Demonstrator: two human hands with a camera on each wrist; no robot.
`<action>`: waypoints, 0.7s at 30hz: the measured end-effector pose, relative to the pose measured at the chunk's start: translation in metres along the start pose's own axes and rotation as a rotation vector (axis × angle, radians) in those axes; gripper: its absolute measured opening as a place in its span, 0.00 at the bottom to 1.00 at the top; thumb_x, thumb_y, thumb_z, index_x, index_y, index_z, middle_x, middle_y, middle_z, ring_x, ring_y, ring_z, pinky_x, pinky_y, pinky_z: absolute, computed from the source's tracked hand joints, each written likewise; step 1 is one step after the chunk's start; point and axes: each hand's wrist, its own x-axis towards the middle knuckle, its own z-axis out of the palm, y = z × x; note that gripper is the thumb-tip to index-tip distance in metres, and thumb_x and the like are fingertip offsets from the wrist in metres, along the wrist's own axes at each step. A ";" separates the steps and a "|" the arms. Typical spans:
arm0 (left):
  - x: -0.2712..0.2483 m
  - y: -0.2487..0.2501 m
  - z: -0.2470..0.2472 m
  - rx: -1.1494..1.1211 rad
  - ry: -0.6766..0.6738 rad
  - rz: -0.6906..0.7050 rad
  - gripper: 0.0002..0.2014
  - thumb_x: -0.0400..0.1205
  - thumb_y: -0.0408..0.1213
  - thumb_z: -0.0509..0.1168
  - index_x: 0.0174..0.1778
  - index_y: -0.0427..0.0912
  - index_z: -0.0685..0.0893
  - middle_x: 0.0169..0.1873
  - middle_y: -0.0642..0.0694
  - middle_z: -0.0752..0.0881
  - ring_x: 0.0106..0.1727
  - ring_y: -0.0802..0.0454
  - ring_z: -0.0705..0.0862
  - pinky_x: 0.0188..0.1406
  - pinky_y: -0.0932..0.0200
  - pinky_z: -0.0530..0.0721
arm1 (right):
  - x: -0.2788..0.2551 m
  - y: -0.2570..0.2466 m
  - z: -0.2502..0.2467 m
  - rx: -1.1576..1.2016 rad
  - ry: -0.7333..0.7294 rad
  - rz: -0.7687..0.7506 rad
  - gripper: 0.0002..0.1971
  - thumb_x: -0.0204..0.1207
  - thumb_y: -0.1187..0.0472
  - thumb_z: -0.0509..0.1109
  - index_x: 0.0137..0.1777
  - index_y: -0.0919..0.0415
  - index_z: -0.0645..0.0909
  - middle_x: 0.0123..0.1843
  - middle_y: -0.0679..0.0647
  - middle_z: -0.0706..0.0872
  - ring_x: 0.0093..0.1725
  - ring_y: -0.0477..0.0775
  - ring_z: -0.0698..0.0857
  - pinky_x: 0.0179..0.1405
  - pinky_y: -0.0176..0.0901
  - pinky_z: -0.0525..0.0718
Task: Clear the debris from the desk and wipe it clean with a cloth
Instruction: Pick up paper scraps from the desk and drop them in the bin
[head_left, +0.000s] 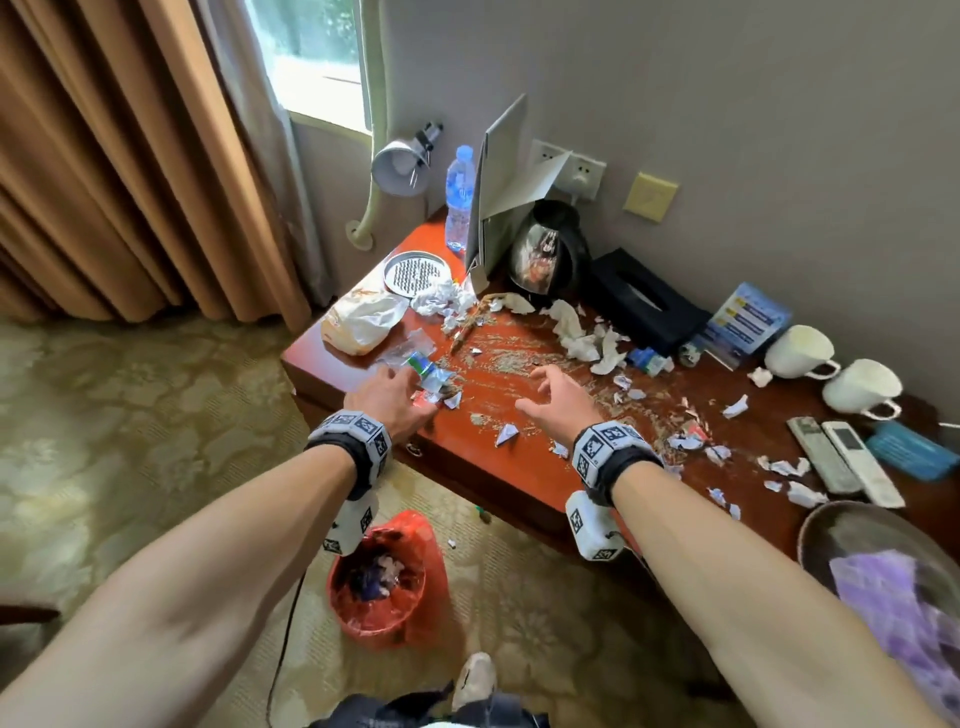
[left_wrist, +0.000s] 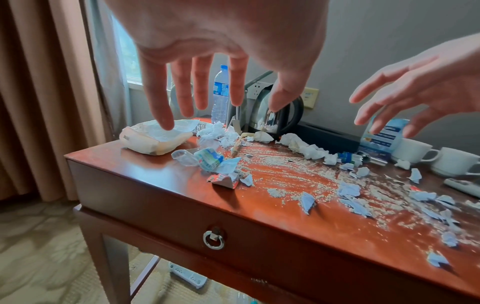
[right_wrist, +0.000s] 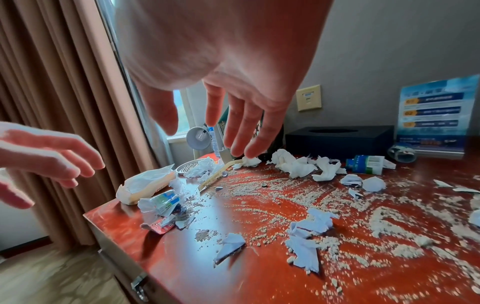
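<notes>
hands (head_left: 387, 397) (head_left: 556, 397) with loose, empty grip above littered desk (head_left: 363, 343), crumpled wrappers (head_left: 428, 374) near its front left edge

Kettle (head_left: 548, 249) at surface (head_left: 519, 467) rear; tissue box (head_left: 644, 299) right of it; bin (head_left: 382, 577) on floor below front edge.

A water bottle (head_left: 459, 200), a black kettle (head_left: 545, 249) and a black tissue box (head_left: 641, 299) stand by the wall. Two white cups (head_left: 831, 371) sit near two remotes (head_left: 844, 462). Brown curtains (head_left: 104, 156) hang by the window (head_left: 311, 52).
</notes>
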 end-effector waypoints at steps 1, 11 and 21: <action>0.004 0.003 -0.001 0.001 0.005 -0.016 0.35 0.78 0.66 0.62 0.77 0.52 0.68 0.69 0.45 0.74 0.65 0.45 0.79 0.58 0.46 0.81 | 0.006 0.002 -0.001 -0.005 -0.015 -0.014 0.25 0.78 0.49 0.71 0.72 0.52 0.71 0.65 0.53 0.78 0.60 0.52 0.79 0.61 0.52 0.82; 0.046 0.019 0.002 0.007 -0.029 -0.103 0.34 0.77 0.62 0.66 0.77 0.52 0.68 0.74 0.43 0.70 0.72 0.45 0.72 0.63 0.42 0.79 | 0.056 0.021 -0.006 -0.100 -0.096 -0.018 0.27 0.78 0.48 0.69 0.75 0.51 0.68 0.73 0.58 0.74 0.70 0.57 0.74 0.70 0.57 0.76; 0.107 0.008 0.034 0.061 -0.241 -0.064 0.43 0.71 0.65 0.71 0.80 0.64 0.60 0.84 0.44 0.48 0.84 0.40 0.49 0.76 0.31 0.66 | 0.134 0.006 0.016 -0.164 -0.199 -0.039 0.28 0.78 0.47 0.69 0.76 0.51 0.67 0.75 0.58 0.73 0.72 0.59 0.74 0.73 0.58 0.74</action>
